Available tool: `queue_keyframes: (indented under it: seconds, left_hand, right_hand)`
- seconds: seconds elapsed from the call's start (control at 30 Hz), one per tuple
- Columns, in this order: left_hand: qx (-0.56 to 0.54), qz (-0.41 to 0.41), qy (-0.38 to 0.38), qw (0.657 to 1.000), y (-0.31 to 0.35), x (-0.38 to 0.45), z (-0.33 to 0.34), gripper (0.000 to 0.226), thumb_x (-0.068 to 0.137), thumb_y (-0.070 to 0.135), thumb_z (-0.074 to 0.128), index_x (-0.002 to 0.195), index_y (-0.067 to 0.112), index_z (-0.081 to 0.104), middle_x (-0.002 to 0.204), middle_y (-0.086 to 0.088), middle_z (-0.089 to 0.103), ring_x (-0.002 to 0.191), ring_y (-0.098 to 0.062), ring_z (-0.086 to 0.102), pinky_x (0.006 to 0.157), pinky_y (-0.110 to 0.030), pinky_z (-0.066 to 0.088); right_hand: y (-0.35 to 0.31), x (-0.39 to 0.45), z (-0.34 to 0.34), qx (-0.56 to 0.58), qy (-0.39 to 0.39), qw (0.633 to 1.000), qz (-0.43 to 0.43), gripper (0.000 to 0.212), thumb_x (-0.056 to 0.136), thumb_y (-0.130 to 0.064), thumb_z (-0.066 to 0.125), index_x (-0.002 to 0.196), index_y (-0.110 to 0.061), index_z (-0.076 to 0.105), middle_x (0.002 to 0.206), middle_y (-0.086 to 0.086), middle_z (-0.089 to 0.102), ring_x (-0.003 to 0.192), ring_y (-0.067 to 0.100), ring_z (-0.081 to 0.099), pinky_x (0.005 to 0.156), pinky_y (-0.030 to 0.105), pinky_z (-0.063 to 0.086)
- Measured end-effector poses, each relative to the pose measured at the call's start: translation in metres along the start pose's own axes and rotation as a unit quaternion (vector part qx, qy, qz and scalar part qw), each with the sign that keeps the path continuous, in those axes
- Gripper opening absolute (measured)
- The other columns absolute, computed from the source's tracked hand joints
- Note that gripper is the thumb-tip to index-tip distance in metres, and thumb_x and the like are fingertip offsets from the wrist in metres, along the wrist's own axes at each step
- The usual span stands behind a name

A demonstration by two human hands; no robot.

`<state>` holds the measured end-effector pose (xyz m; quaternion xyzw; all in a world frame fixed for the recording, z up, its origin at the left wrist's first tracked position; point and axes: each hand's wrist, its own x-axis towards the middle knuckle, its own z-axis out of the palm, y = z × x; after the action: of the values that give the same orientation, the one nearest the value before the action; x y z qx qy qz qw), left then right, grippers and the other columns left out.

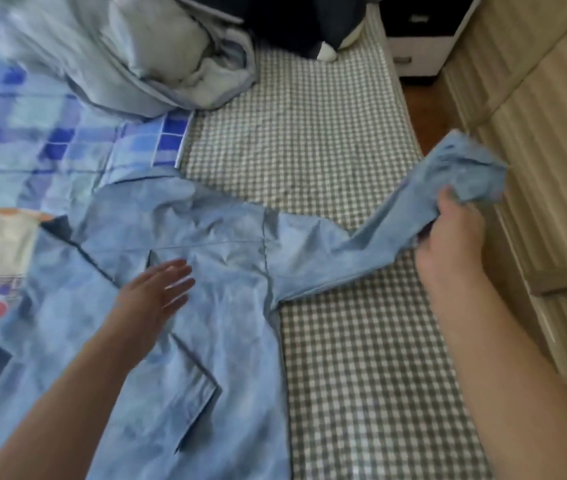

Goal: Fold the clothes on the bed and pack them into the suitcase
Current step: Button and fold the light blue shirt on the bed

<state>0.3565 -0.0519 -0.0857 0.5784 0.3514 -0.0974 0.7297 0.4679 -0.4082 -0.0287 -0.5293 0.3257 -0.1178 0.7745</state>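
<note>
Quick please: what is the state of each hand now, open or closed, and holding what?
Left hand: open, fingers straight, lying flat on the light blue shirt.
Right hand: closed, gripping the end of the shirt's sleeve.

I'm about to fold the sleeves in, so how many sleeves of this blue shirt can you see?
1 clearly. The right sleeve stretches off the shirt, its cuff gripped by the right hand. The other sleeve may lie folded at the shirt's left edge; I can't tell.
</note>
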Motion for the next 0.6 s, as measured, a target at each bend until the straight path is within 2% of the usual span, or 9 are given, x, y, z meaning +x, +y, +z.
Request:
queue_keyframes:
  seconds: [0.07, 0.13, 0.2, 0.23, 0.3, 0.33, 0.4, 0.47, 0.6]
  left_hand:
    - [-0.110, 0.039, -0.008, 0.993, 0.034, -0.022, -0.033, 0.028, 0.105, 0.019, 0.040, 0.115, 0.014, 0.066, 0.128, -0.012, 0.068, 0.112, -0.028, 0.069, 0.101, -0.043, 0.054]
    - [-0.175, 0.075, -0.005, 0.982, 0.048, -0.038, -0.082, 0.034, 0.106, 0.030, 0.038, 0.113, 0.015, 0.068, 0.131, -0.012, 0.067, 0.120, -0.033, 0.066, 0.101, -0.050, 0.052]
    - [-0.238, 0.077, 0.017, 0.968, 0.039, -0.055, -0.138, 0.040, 0.102, 0.041, 0.045, 0.114, 0.013, 0.072, 0.136, -0.014, 0.064, 0.124, -0.037, 0.062, 0.104, -0.056, 0.047]
    - [-0.265, 0.080, 0.047, 0.960, 0.030, -0.063, -0.164, 0.043, 0.096, 0.044, 0.053, 0.113, 0.011, 0.074, 0.135, -0.016, 0.064, 0.123, -0.039, 0.062, 0.102, -0.059, 0.044]
    - [-0.314, 0.049, 0.113, 0.942, 0.001, -0.070, -0.218, 0.052, 0.079, 0.052, 0.065, 0.108, 0.011, 0.076, 0.132, -0.016, 0.066, 0.120, -0.041, 0.064, 0.100, -0.065, 0.041]
    - [-0.303, 0.026, 0.142, 0.942, -0.016, -0.073, -0.240, 0.050, 0.078, 0.055, 0.067, 0.106, 0.013, 0.075, 0.128, -0.013, 0.068, 0.118, -0.039, 0.065, 0.099, -0.067, 0.042]
    - [-0.230, -0.044, 0.171, 0.957, -0.050, -0.072, -0.268, 0.031, 0.094, 0.050, 0.060, 0.097, 0.021, 0.068, 0.110, -0.009, 0.068, 0.106, -0.033, 0.066, 0.088, -0.063, 0.053]
    - [-0.127, -0.100, 0.182, 0.970, -0.081, -0.062, -0.282, 0.020, 0.104, 0.033, 0.051, 0.090, 0.024, 0.062, 0.096, -0.007, 0.061, 0.088, -0.027, 0.062, 0.077, -0.046, 0.060]
    - [-0.035, -0.093, 0.214, 0.972, -0.109, -0.028, -0.283, 0.017, 0.101, 0.027, 0.060, 0.086, 0.020, 0.059, 0.082, -0.006, 0.054, 0.064, -0.020, 0.052, 0.055, -0.028, 0.044]
  right_hand:
    - [0.007, -0.050, 0.048, -0.135, -0.107, 0.975, -0.141, 0.020, 0.101, -0.033, 0.055, 0.099, -0.020, 0.069, 0.093, -0.007, 0.072, 0.087, 0.011, 0.071, 0.074, 0.026, 0.056]
    - [0.035, -0.123, 0.096, -0.238, -0.233, 0.900, -0.281, 0.026, 0.101, -0.032, 0.052, 0.086, -0.016, 0.066, 0.078, -0.002, 0.066, 0.072, 0.015, 0.062, 0.067, 0.032, 0.051]
    - [0.099, -0.188, 0.116, -0.320, -0.344, 0.779, -0.414, 0.022, 0.098, -0.027, 0.054, 0.094, -0.010, 0.068, 0.082, 0.008, 0.064, 0.077, 0.027, 0.060, 0.073, 0.041, 0.049]
    - [0.139, -0.216, 0.112, -0.365, -0.401, 0.701, -0.464, 0.024, 0.096, -0.024, 0.056, 0.108, -0.008, 0.069, 0.092, 0.011, 0.066, 0.087, 0.031, 0.060, 0.082, 0.046, 0.049]
    - [0.205, -0.258, 0.089, -0.424, -0.498, 0.558, -0.511, 0.046, 0.093, -0.027, 0.058, 0.137, -0.013, 0.058, 0.122, 0.011, 0.064, 0.114, 0.032, 0.055, 0.107, 0.051, 0.039]
    - [0.229, -0.270, 0.069, -0.438, -0.522, 0.522, -0.513, 0.052, 0.092, -0.028, 0.059, 0.143, -0.017, 0.053, 0.134, 0.010, 0.059, 0.125, 0.031, 0.051, 0.115, 0.051, 0.032]
    - [0.260, -0.274, 0.028, -0.475, -0.516, 0.527, -0.481, 0.054, 0.092, -0.026, 0.057, 0.145, -0.018, 0.050, 0.144, 0.010, 0.051, 0.133, 0.030, 0.047, 0.117, 0.049, 0.030]
    - [0.276, -0.252, -0.002, -0.543, -0.433, 0.567, -0.442, 0.056, 0.088, -0.016, 0.061, 0.142, -0.010, 0.051, 0.143, 0.013, 0.050, 0.127, 0.033, 0.050, 0.110, 0.049, 0.039]
    - [0.270, -0.184, -0.014, -0.685, -0.230, 0.588, -0.365, 0.071, 0.070, -0.009, 0.080, 0.134, -0.001, 0.051, 0.131, 0.022, 0.050, 0.115, 0.043, 0.052, 0.099, 0.051, 0.046]
